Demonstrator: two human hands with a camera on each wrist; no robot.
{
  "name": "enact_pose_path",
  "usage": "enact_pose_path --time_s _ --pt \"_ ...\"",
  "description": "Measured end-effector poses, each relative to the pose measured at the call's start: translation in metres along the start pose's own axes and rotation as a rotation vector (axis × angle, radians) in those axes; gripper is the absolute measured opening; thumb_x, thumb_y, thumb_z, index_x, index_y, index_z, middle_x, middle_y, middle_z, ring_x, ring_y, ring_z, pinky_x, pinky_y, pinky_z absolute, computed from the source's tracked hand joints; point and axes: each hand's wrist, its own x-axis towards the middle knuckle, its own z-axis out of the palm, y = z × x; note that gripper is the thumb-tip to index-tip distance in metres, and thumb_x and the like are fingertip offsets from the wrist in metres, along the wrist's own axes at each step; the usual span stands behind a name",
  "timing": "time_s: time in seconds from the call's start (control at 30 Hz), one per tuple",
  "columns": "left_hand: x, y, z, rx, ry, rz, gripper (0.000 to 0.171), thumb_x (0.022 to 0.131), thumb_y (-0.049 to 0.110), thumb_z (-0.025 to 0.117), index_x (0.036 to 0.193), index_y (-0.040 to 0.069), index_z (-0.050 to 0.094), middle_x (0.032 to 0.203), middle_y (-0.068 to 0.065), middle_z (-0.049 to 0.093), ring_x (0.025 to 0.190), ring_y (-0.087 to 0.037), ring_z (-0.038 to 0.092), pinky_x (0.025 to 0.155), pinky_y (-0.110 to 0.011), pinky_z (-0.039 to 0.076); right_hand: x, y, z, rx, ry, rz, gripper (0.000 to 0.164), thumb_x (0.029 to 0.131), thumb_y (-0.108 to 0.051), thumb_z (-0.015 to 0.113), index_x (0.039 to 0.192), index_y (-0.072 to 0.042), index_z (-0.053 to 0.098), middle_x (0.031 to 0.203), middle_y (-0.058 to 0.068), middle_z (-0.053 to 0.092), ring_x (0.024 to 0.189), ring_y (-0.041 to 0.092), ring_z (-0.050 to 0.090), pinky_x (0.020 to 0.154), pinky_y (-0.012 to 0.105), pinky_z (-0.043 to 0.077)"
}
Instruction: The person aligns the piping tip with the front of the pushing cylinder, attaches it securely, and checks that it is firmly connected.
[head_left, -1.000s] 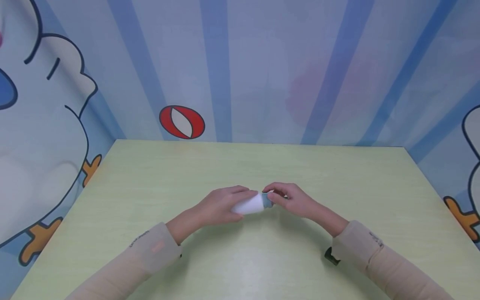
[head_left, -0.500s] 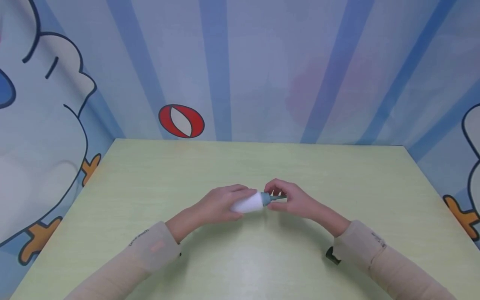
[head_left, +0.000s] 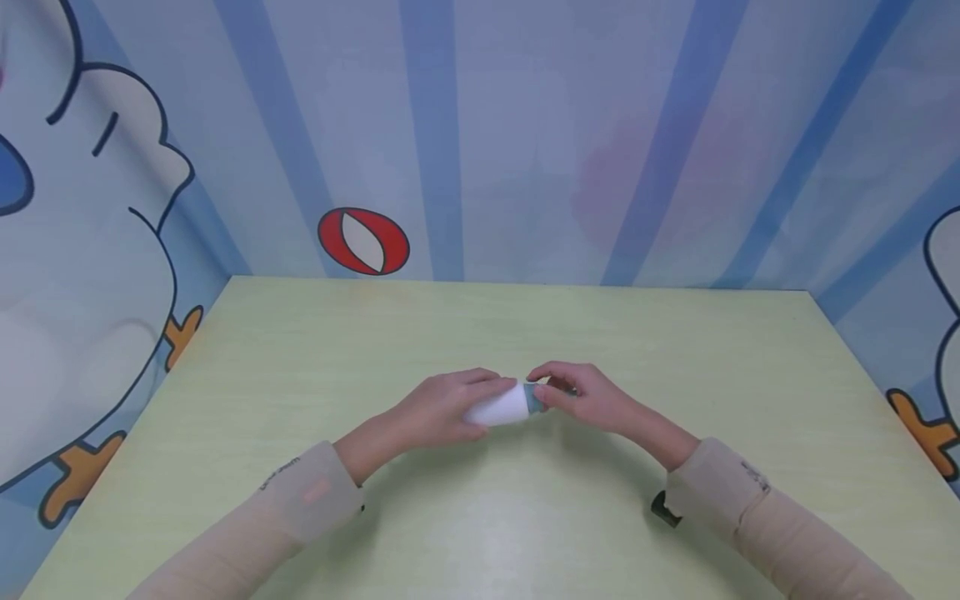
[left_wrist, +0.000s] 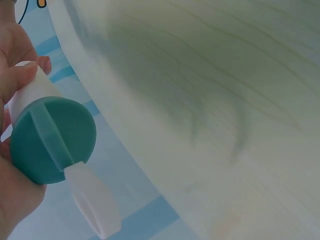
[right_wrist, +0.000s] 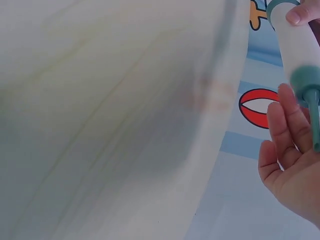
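Observation:
Both hands hold up a white cylindrical bottle [head_left: 501, 408] over the table. My left hand [head_left: 446, 410] grips its body, with the thumb and fingers around it. At the bottle's right end is a teal nozzle cap [right_wrist: 306, 85] with a narrow spout, pointing towards the right palm. My right hand [head_left: 588, 398] has its thumb and bent fingers at that cap; the right wrist view shows its fingers [right_wrist: 287, 130] close beside the collar. The left wrist view shows the other end, a round teal base [left_wrist: 75, 125] with a raised strip and a white tab [left_wrist: 93, 200].
A pale yellow-green table [head_left: 480, 517] lies below the hands. Behind it stands a blue striped backdrop [head_left: 517, 150] with a printed red oval [head_left: 363, 242], and cartoon figures are printed on the side walls.
Half a second ago the right fingers were spread wider and the spout showed between them. Now the thumb covers part of the cap again. The left hand and bottle have hardly moved.

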Motion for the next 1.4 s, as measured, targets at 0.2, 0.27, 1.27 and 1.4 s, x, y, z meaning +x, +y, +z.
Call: enact_pose_path --time_s 0.2,0.27,1.27,1.4 --pt "0.0001 -0.0021 -0.0002 0.016 -0.005 -0.014 0.061 0.074 0.023 0.07 0.13 0.018 0.045 0.123 -0.003 0.052 0.103 -0.019 0.054 0.082 -0.034 0.048 -0.0009 0.0013 -0.0018 -0.004 0.054 -0.033 0.037 0.082 -0.017 0.062 0.115 -0.007 0.051 0.099 0.008 0.062 0.084 0.02 0.054 0.073 0.032 0.045" --pt "0.0002 -0.0027 0.0003 0.013 -0.006 -0.02 0.061 0.074 0.023 0.07 0.13 0.018 0.045 0.123 -0.003 0.052 0.103 -0.019 0.054 0.082 -0.034 0.048 -0.0013 0.0009 -0.0014 0.016 0.045 -0.052 0.038 0.079 -0.015 0.066 0.113 -0.008 0.052 0.101 0.007 0.06 0.086 0.022 0.053 0.074 0.035 0.044" --pt "-0.001 -0.001 0.0023 0.01 -0.018 -0.021 0.062 0.074 0.023 0.07 0.13 0.018 0.045 0.123 -0.003 0.051 0.103 -0.019 0.054 0.082 -0.034 0.048 -0.0017 0.0027 -0.0028 -0.016 0.018 -0.064 0.036 0.08 -0.019 0.064 0.112 -0.008 0.054 0.1 0.005 0.061 0.083 0.016 0.052 0.072 0.031 0.043" --pt "-0.001 -0.0018 0.0028 0.002 -0.015 -0.021 0.062 0.074 0.023 0.071 0.13 0.019 0.044 0.123 -0.002 0.052 0.103 -0.019 0.054 0.082 -0.033 0.048 -0.0014 0.0031 -0.0012 0.013 -0.007 -0.075 0.032 0.078 -0.017 0.066 0.107 -0.01 0.055 0.097 0.003 0.058 0.083 0.019 0.048 0.072 0.033 0.042"
